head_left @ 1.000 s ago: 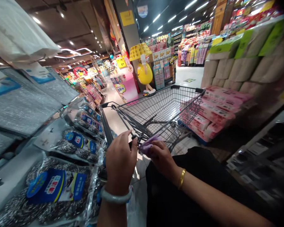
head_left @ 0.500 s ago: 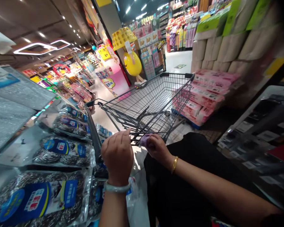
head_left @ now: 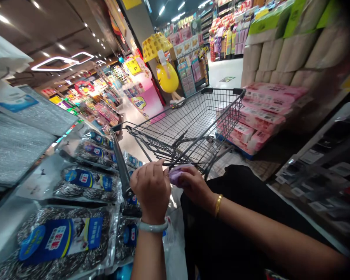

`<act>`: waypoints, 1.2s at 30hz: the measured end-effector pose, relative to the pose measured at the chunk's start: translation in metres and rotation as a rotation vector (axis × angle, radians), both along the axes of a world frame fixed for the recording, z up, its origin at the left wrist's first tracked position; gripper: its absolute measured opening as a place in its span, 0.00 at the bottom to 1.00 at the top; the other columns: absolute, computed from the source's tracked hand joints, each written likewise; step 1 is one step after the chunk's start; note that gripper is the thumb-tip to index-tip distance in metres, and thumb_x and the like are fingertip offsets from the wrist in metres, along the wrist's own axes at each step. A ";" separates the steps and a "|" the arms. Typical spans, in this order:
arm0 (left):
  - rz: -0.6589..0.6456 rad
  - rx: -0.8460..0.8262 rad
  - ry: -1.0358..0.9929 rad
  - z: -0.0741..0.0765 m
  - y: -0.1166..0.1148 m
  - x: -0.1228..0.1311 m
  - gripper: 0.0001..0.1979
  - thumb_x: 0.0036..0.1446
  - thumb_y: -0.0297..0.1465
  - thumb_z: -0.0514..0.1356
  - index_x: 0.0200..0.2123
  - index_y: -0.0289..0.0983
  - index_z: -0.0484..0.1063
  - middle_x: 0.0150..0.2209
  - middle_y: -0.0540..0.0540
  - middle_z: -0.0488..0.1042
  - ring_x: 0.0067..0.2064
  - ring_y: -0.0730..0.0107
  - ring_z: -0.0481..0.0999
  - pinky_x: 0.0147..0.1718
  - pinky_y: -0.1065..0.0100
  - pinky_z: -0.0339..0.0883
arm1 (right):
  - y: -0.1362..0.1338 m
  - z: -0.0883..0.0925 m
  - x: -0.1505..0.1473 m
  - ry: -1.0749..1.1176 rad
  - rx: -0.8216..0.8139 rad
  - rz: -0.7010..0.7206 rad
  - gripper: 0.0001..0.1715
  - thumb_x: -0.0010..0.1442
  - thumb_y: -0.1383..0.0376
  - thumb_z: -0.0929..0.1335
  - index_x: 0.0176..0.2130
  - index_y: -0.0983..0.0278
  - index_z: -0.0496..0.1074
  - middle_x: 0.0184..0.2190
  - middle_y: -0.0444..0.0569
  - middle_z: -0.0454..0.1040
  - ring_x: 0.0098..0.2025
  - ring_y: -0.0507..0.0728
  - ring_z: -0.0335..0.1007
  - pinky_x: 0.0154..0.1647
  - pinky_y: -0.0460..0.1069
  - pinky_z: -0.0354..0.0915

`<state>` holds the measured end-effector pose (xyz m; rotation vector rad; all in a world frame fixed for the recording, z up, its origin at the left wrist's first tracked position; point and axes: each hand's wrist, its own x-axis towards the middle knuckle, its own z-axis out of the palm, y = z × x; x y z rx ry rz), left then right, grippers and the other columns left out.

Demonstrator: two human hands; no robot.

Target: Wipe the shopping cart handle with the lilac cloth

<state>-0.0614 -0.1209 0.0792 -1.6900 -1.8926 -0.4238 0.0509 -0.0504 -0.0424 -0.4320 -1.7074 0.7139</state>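
My left hand (head_left: 151,186) is closed at the near end of the wire shopping cart (head_left: 192,124), fingers pinched by its rear wire edge next to the dark handle bar (head_left: 121,163). My right hand (head_left: 194,184) is closed on a small purple cloth (head_left: 175,174) that is pressed against the same wire edge. The two hands nearly touch. A pale bangle sits on my left wrist and a gold bracelet on my right. The cart basket holds nothing that I can see.
Packs of steel-wool scourers (head_left: 61,237) hang on the rack at my left, close to the cart handle. Pink boxed goods (head_left: 262,112) and stacked paper packs (head_left: 294,54) stand on the right. A yellow mascot figure (head_left: 167,76) stands ahead in the aisle.
The view has shifted slightly. My right hand with the purple cloth has slid a little left along the cart's edge, toward my left hand, which has stayed at the handle.
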 end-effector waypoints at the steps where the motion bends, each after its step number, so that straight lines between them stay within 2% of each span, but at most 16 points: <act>1: 0.006 0.005 0.001 -0.001 0.000 0.000 0.14 0.66 0.34 0.56 0.51 0.38 0.75 0.46 0.40 0.79 0.51 0.52 0.72 0.57 0.50 0.55 | -0.002 0.006 -0.002 -0.013 0.042 -0.008 0.10 0.60 0.75 0.66 0.34 0.61 0.73 0.44 0.51 0.75 0.50 0.58 0.69 0.52 0.55 0.68; 2: 0.013 0.012 0.003 -0.002 0.001 0.001 0.14 0.66 0.34 0.56 0.51 0.39 0.75 0.46 0.39 0.79 0.50 0.52 0.72 0.57 0.49 0.55 | -0.002 0.008 -0.005 -0.030 0.073 -0.011 0.10 0.60 0.75 0.66 0.35 0.61 0.74 0.45 0.52 0.75 0.50 0.58 0.69 0.53 0.55 0.67; 4: 0.025 0.029 0.011 -0.002 0.001 0.003 0.14 0.66 0.34 0.55 0.51 0.39 0.75 0.45 0.39 0.78 0.49 0.51 0.71 0.57 0.49 0.55 | 0.001 -0.001 -0.011 -0.058 0.070 -0.016 0.10 0.60 0.74 0.67 0.37 0.61 0.74 0.45 0.53 0.74 0.50 0.58 0.68 0.53 0.55 0.67; 6: 0.041 0.037 0.021 -0.002 0.001 0.005 0.13 0.66 0.34 0.55 0.50 0.39 0.74 0.43 0.40 0.78 0.48 0.51 0.71 0.57 0.49 0.55 | 0.008 -0.023 -0.013 -0.065 -0.039 -0.043 0.07 0.58 0.73 0.69 0.35 0.61 0.74 0.43 0.52 0.74 0.49 0.58 0.69 0.51 0.54 0.68; 9: 0.064 0.031 0.034 0.000 0.001 0.009 0.12 0.66 0.34 0.56 0.49 0.38 0.75 0.42 0.40 0.78 0.47 0.51 0.70 0.57 0.49 0.55 | 0.014 -0.051 -0.009 -0.042 -0.277 -0.125 0.06 0.54 0.72 0.70 0.29 0.62 0.70 0.34 0.48 0.72 0.39 0.56 0.69 0.41 0.51 0.68; 11: 0.064 0.029 0.036 0.000 0.001 0.010 0.12 0.66 0.34 0.56 0.49 0.38 0.74 0.42 0.40 0.78 0.47 0.52 0.70 0.57 0.50 0.55 | 0.011 -0.048 -0.004 -0.002 -0.318 -0.136 0.07 0.54 0.72 0.70 0.28 0.62 0.69 0.33 0.47 0.71 0.37 0.56 0.68 0.38 0.50 0.67; 15: 0.063 0.041 0.044 -0.003 0.002 0.009 0.13 0.66 0.34 0.55 0.50 0.38 0.74 0.43 0.40 0.77 0.48 0.52 0.70 0.58 0.49 0.53 | -0.001 -0.006 -0.004 0.117 -0.112 -0.022 0.06 0.55 0.73 0.69 0.31 0.62 0.72 0.43 0.51 0.72 0.48 0.58 0.69 0.49 0.53 0.68; 17: 0.066 0.047 0.050 -0.005 0.001 0.008 0.14 0.66 0.33 0.54 0.51 0.38 0.74 0.44 0.40 0.77 0.49 0.51 0.69 0.59 0.49 0.53 | -0.002 0.005 -0.008 0.122 -0.049 0.002 0.07 0.55 0.73 0.68 0.31 0.61 0.72 0.43 0.51 0.73 0.49 0.58 0.69 0.52 0.53 0.67; 19: 0.059 0.034 0.054 -0.006 0.001 0.007 0.15 0.66 0.33 0.55 0.52 0.38 0.73 0.45 0.39 0.77 0.50 0.51 0.69 0.59 0.49 0.53 | 0.000 0.000 -0.011 0.096 -0.102 -0.009 0.08 0.53 0.74 0.67 0.30 0.61 0.71 0.39 0.50 0.73 0.45 0.57 0.69 0.48 0.52 0.67; 21: 0.052 0.007 0.057 -0.006 0.000 0.006 0.16 0.65 0.34 0.56 0.53 0.37 0.73 0.47 0.38 0.76 0.51 0.50 0.68 0.59 0.49 0.54 | 0.002 -0.013 -0.011 0.068 -0.224 -0.050 0.10 0.49 0.76 0.66 0.29 0.61 0.69 0.35 0.48 0.73 0.41 0.56 0.69 0.43 0.51 0.67; 24: 0.046 -0.013 0.055 -0.005 -0.002 0.005 0.17 0.64 0.33 0.57 0.54 0.37 0.72 0.49 0.38 0.75 0.52 0.49 0.68 0.59 0.49 0.54 | -0.001 -0.022 -0.008 0.048 -0.312 -0.082 0.12 0.47 0.77 0.65 0.29 0.61 0.69 0.34 0.47 0.71 0.39 0.56 0.68 0.42 0.51 0.66; 29: 0.053 -0.013 0.057 -0.005 -0.004 0.005 0.17 0.63 0.32 0.57 0.55 0.37 0.72 0.49 0.38 0.75 0.52 0.49 0.68 0.60 0.48 0.54 | -0.009 0.001 -0.010 0.118 -0.188 -0.001 0.12 0.51 0.76 0.65 0.32 0.61 0.71 0.38 0.48 0.71 0.44 0.56 0.67 0.47 0.51 0.66; 31: 0.058 -0.008 0.067 -0.005 -0.003 0.006 0.17 0.64 0.32 0.57 0.55 0.37 0.72 0.49 0.39 0.76 0.52 0.50 0.68 0.60 0.48 0.55 | -0.005 0.001 -0.015 0.108 -0.159 0.001 0.12 0.51 0.76 0.65 0.33 0.61 0.71 0.39 0.49 0.71 0.45 0.57 0.67 0.48 0.52 0.65; 36: 0.062 -0.010 0.064 -0.004 0.001 0.006 0.18 0.63 0.30 0.56 0.55 0.38 0.72 0.49 0.40 0.76 0.52 0.50 0.68 0.60 0.49 0.55 | 0.012 -0.028 -0.019 0.065 -0.287 -0.093 0.09 0.48 0.75 0.66 0.28 0.61 0.68 0.32 0.46 0.70 0.36 0.55 0.66 0.40 0.50 0.65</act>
